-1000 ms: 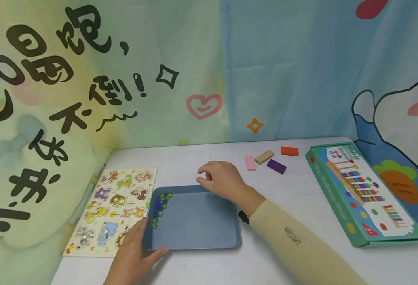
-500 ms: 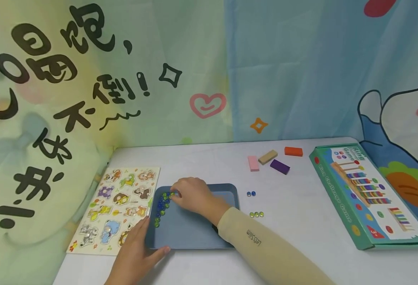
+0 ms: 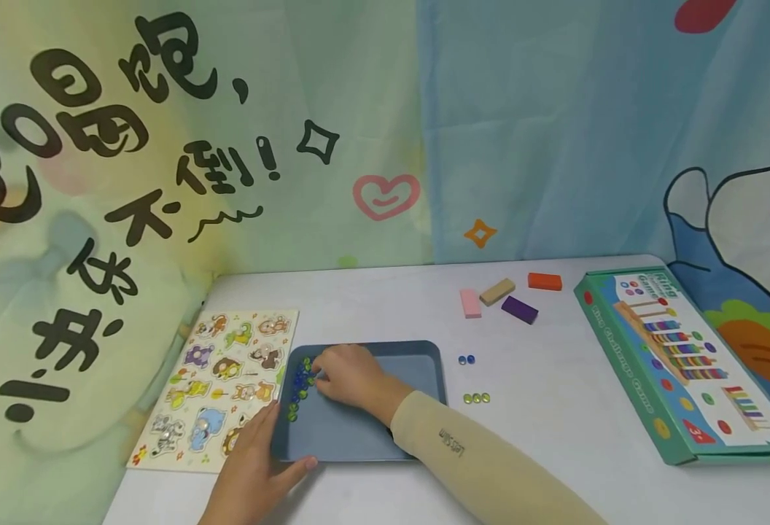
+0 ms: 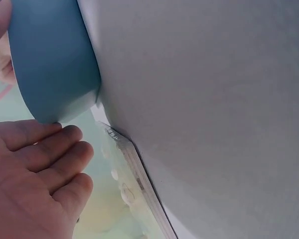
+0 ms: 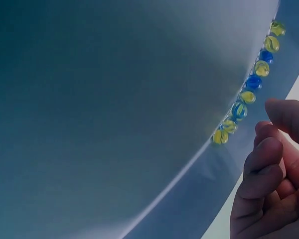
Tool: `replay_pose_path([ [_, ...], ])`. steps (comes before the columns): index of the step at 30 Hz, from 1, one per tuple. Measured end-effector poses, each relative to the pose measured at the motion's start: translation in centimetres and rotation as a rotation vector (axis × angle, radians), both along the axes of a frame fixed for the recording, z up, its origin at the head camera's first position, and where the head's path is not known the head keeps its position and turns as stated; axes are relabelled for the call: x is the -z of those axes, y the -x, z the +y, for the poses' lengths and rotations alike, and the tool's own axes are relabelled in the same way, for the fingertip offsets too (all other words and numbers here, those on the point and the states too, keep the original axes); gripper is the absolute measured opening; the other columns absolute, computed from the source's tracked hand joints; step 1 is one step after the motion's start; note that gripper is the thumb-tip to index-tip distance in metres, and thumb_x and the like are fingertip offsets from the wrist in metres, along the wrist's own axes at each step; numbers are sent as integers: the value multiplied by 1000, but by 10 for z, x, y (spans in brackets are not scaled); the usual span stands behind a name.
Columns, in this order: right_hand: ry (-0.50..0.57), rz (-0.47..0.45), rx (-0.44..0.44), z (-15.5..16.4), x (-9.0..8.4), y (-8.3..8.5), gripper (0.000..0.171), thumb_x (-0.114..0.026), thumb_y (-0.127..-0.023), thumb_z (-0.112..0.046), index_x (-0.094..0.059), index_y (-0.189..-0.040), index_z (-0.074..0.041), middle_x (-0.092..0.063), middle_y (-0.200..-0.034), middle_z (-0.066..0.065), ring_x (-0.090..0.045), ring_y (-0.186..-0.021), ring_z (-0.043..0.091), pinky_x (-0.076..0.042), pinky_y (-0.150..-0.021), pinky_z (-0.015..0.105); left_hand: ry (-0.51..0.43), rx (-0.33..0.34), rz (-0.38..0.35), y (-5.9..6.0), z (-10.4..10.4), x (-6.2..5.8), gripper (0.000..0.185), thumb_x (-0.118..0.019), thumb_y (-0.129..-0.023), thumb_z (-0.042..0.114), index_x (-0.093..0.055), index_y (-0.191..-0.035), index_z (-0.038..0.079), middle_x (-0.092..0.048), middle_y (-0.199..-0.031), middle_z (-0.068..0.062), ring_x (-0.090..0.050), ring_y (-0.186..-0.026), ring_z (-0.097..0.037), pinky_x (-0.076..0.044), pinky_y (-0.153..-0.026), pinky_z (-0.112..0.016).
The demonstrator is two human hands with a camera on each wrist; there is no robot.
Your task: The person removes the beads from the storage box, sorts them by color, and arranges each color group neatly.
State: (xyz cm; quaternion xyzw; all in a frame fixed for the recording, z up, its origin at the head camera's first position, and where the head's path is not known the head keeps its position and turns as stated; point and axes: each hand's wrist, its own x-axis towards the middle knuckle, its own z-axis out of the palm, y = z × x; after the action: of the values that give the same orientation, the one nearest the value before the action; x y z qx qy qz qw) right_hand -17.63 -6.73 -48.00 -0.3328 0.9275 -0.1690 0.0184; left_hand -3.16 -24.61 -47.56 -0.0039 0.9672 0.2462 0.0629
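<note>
Small glass marbles (image 5: 247, 97), some blue and some yellow-green, lie in a band along the left wall of the grey-blue tray (image 3: 372, 437). My right hand (image 3: 348, 375) reaches over the tray from the right, its fingertips right at the marbles. In the right wrist view its fingers are bent, thumb and forefinger stand a little apart, and no marble shows between them. At the tray's near left corner rests my left hand (image 3: 250, 459), its thumb along the front edge and its fairly straight fingers (image 4: 55, 154) at the side wall.
Two blue marbles (image 3: 467, 359) and three yellow-green marbles (image 3: 476, 398) form short rows right of the tray. Several coloured wooden blocks (image 3: 519, 310) lie behind. An animal puzzle board (image 3: 208, 386) borders the tray's left; a green game box (image 3: 687, 364) lies far right.
My right hand has moved from the tray's back edge left and forward to the marbles, uncovering the rows on the table. My left hand stays at the tray's corner. The head view has shifted slightly.
</note>
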Motion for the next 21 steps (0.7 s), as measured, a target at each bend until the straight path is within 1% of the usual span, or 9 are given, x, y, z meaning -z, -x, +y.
replay_pose_path([
  [6,-15,5,-38,-8,-1,-1,19,-77,-94,-28,-83,-112,-24,-81,-110,-11,-76,-102,8,-63,-88,25,-3,4,21,0,0,1,112,-82,-82,62,-34,-161,-1,-37,-166,-25,-36,-153,-47,-35,-125,-64],
  [10,-36,4,-38,-12,-1,-1,20,-79,-94,-28,-83,-112,-22,-81,-110,-9,-76,-105,10,-64,-90,26,-6,0,22,-1,1,1,112,-83,-82,62,-34,-161,-1,-37,-166,-25,-36,-153,-47,-35,-124,-65],
  [17,-58,21,-45,-14,-1,-2,17,-79,-93,-27,-83,-109,-23,-82,-107,-10,-77,-101,9,-64,-86,24,-7,8,42,-1,2,0,111,-84,-82,60,-35,-161,-2,-38,-165,-25,-38,-152,-47,-36,-123,-65],
  [21,-63,20,-47,-15,0,-1,13,-79,-93,-26,-84,-105,-24,-82,-102,-11,-77,-94,8,-64,-81,24,-5,11,55,-2,1,1,110,-83,-82,60,-35,-160,-2,-39,-165,-25,-39,-152,-47,-38,-123,-65],
])
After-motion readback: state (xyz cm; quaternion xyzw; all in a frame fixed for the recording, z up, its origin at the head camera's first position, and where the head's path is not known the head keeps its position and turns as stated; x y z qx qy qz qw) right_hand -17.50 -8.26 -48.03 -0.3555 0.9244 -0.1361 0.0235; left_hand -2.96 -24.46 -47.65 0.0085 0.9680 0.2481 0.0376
